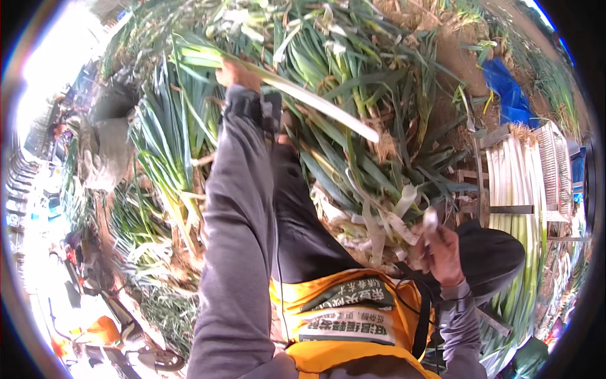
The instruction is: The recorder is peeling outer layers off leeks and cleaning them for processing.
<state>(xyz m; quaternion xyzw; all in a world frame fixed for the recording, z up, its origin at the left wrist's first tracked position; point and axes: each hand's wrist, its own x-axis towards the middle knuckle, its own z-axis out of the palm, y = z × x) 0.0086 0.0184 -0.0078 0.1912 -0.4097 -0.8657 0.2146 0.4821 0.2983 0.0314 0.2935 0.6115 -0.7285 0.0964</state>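
Note:
My left hand (238, 74) is stretched out at the upper left, closed round the green upper part of a leek (315, 104). The leek's long white shank slants down to the right, ending in a tuft of roots. At the right, my right hand (440, 254) has its fingers curled together, with a small pale tip showing at the top. A pale strip of leek skin (400, 228) runs to these fingers and appears pinched there; the exact grip is partly hidden. Loose unpeeled leeks (334, 63) lie heaped under and beyond the left hand.
At the right, trimmed leeks (514, 170) lie lined up on a metal rack (481, 167), beside a pale crate (555, 161). A blue plastic sheet (510, 95) lies beyond. More leeks (165, 139) and leaf scraps cover the ground at left. My dark-trousered leg (309, 234) is between the heaps.

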